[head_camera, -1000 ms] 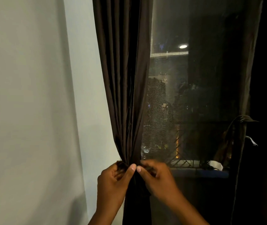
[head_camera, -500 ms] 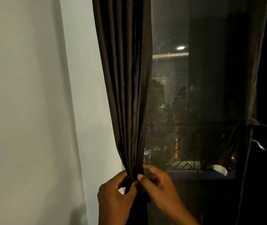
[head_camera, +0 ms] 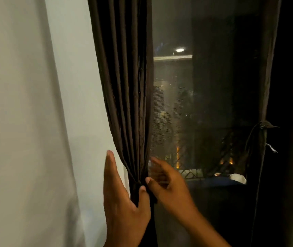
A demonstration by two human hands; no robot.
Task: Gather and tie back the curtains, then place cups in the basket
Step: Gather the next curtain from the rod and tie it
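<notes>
Brown curtain (head_camera: pixel 124 97) now cinched at the waist; left hand (head_camera: pixel 122 198) w/ fingers straightened beside it, thumb touching the knot. Right hand (head_camera: pixel 167 186) has let go too, loosely spread, holding nothing (blurred) — left panel looks tied, cups next.

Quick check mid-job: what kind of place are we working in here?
Most likely a room in a home, at a window at night. A dark gathered curtain hangs beside a plain white wall, and the mesh-screened window shows lights outside.

Head view, close before curtain (head_camera: pixel 124 97)
</notes>
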